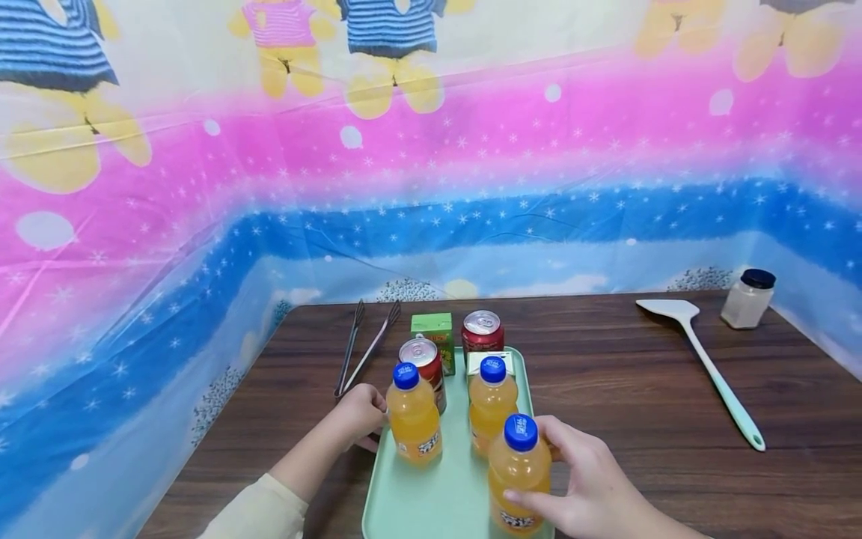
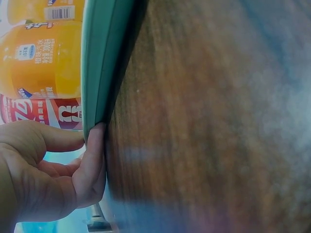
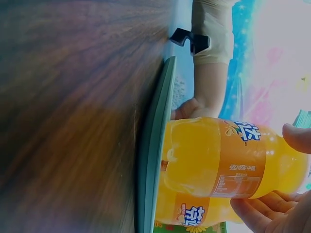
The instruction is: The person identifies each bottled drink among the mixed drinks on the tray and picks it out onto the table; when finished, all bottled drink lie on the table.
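Note:
My right hand (image 1: 584, 473) grips an orange soda bottle (image 1: 518, 479) with a blue cap at the front right of a light green tray (image 1: 447, 513). In the right wrist view the bottle's base is close to the tray; whether it touches is unclear. My left hand (image 1: 360, 413) pinches the tray's left rim, thumb inside and fingers outside in the left wrist view. Two more orange soda bottles stand on the tray, one at left (image 1: 414, 423) and one at right (image 1: 494, 408). Behind them are a red can (image 1: 431, 367) and a white-topped carton (image 1: 477, 362), partly hidden.
At the tray's far end stand a green juice carton (image 1: 433, 326) and another red can (image 1: 483, 333). Metal tongs (image 1: 367, 348) lie left of these. A white spatula (image 1: 703, 355) and a black-lidded jar (image 1: 749, 299) are at right. Patterned cloth (image 1: 431, 224) borders the brown table (image 1: 592, 367).

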`<action>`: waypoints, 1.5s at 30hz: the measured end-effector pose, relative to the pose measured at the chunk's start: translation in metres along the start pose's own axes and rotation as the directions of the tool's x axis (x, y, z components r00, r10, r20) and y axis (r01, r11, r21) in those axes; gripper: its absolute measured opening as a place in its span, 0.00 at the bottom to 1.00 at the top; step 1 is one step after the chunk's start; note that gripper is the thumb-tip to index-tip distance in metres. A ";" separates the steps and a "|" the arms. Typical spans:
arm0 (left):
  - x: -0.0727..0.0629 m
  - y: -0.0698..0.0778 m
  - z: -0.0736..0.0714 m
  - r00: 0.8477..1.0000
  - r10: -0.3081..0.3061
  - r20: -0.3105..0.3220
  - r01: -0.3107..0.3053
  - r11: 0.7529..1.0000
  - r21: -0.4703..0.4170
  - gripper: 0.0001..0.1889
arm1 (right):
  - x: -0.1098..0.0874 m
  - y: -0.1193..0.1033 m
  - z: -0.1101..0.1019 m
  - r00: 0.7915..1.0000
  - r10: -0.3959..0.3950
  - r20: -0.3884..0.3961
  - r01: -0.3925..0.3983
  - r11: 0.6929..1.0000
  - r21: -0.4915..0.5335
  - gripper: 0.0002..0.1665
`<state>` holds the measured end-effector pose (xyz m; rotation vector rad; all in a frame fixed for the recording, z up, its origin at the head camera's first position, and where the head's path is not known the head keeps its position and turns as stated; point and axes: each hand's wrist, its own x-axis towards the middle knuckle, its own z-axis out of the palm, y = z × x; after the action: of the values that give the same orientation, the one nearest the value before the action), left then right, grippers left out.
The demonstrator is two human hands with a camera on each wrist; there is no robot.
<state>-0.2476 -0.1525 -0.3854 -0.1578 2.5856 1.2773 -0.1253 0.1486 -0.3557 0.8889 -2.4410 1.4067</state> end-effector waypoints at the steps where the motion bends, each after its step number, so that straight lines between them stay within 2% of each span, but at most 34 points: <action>1: 0.000 0.000 0.000 1.000 -0.001 0.000 0.001 1.000 0.001 0.06 | -0.001 0.000 -0.001 1.000 0.012 -0.007 -0.012 1.000 -0.010 0.30; 6: -0.001 0.000 0.001 1.000 0.001 0.001 -0.001 1.000 0.004 0.06 | -0.006 -0.001 -0.007 0.998 0.060 -0.033 -0.061 0.997 -0.045 0.31; 13: 0.001 0.001 0.001 1.000 -0.001 0.000 0.001 1.000 0.010 0.07 | -0.010 -0.004 -0.015 0.988 0.149 -0.046 -0.151 0.987 -0.044 0.31; 16: 0.001 0.001 0.000 1.000 0.000 -0.001 0.000 1.000 0.013 0.07 | -0.011 -0.004 -0.017 0.987 0.151 -0.056 -0.154 0.987 -0.052 0.31; 29: 0.001 0.000 -0.001 1.000 0.009 -0.005 -0.009 1.000 0.016 0.07 | -0.016 0.004 -0.021 0.984 0.072 -0.164 -0.087 0.992 -0.089 0.29; 37: 0.000 0.000 -0.001 1.000 0.008 -0.007 -0.008 1.000 0.020 0.07 | -0.017 0.009 -0.025 0.980 0.054 -0.190 -0.075 0.992 -0.102 0.29; 45: 0.000 0.001 0.000 1.000 0.015 -0.003 -0.015 1.000 0.017 0.07 | -0.010 0.022 -0.030 0.963 -0.075 -0.258 0.031 0.985 -0.171 0.32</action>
<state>-0.2477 -0.1520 -0.3850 -0.1370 2.6046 1.2605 -0.1337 0.1862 -0.3596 0.6764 -2.2760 1.1963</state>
